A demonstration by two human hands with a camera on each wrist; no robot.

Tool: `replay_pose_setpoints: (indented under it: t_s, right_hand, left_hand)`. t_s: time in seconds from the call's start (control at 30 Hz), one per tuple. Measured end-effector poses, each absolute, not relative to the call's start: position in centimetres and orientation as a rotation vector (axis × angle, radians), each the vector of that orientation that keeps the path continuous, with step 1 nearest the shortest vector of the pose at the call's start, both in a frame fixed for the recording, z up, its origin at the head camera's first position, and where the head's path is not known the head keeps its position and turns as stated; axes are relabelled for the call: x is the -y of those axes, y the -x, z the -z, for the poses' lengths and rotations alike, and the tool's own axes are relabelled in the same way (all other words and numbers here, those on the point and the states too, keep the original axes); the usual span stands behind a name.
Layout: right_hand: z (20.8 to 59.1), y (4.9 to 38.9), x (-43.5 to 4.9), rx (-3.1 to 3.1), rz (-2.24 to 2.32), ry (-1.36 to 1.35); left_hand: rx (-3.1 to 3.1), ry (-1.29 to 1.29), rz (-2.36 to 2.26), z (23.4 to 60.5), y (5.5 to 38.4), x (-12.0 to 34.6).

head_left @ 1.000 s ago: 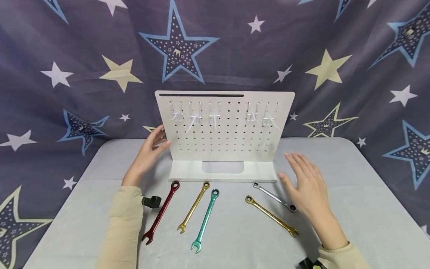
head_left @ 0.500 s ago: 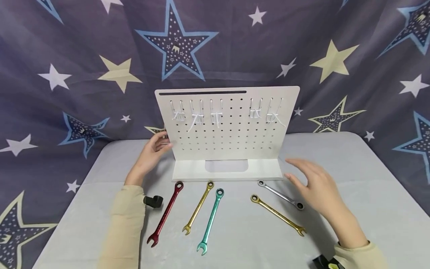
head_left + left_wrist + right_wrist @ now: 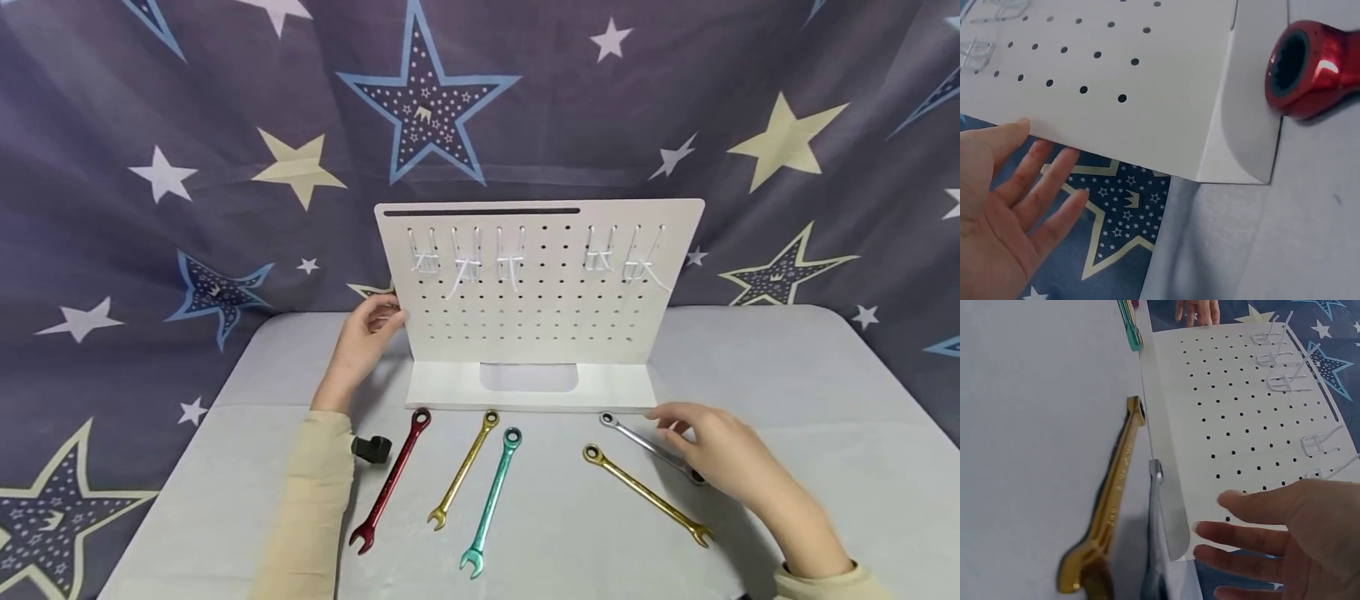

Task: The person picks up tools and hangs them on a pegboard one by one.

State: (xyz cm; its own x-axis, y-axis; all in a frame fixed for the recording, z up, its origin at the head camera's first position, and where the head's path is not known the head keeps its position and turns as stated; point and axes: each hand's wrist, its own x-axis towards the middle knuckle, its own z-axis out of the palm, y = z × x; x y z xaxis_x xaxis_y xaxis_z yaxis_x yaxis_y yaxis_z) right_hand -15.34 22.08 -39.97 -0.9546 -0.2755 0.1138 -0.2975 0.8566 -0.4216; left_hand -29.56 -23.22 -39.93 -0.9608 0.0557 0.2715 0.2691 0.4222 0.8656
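A white pegboard stand (image 3: 525,342) stands upright on the table, with several wire hooks (image 3: 512,257) near its top. My left hand (image 3: 362,342) holds its left edge, thumb in front and fingers partly hidden behind. My right hand (image 3: 723,450) is at the base's right front corner, fingers bent and nothing held; contact is unclear. Beside that hand lies a silver ratchet wrench (image 3: 648,446), its near end close under the fingers. A gold combination wrench (image 3: 648,496) lies in front of it. To the left lie a red wrench (image 3: 392,483), another gold wrench (image 3: 463,471) and a teal wrench (image 3: 491,504).
The wrenches lie on a pale cloth-covered table (image 3: 577,558), in front of the stand's base (image 3: 442,387). Behind the table hangs a dark curtain (image 3: 570,142) with stars. A black strap piece (image 3: 372,449) sits at my left wrist.
My right hand has come down and toward the stand's front right corner, its fingers bending more. The left hand keeps its place on the board's edge. The whole view has shifted slightly.
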Motion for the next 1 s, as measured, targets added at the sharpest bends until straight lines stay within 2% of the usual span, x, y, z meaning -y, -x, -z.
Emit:
replay_pose_setpoints:
  t_s: [0.27,1.0]
  right_hand:
    - [41.3,15.9,-21.6,3.039,-0.79,-0.455]
    - [42.8,16.0,-22.0,3.131,-0.792,-0.364]
  left_hand:
    - [2.508,0.355,1.511,40.0,30.1,23.2]
    - [2.539,0.181,1.344,40.4,29.6,21.9]
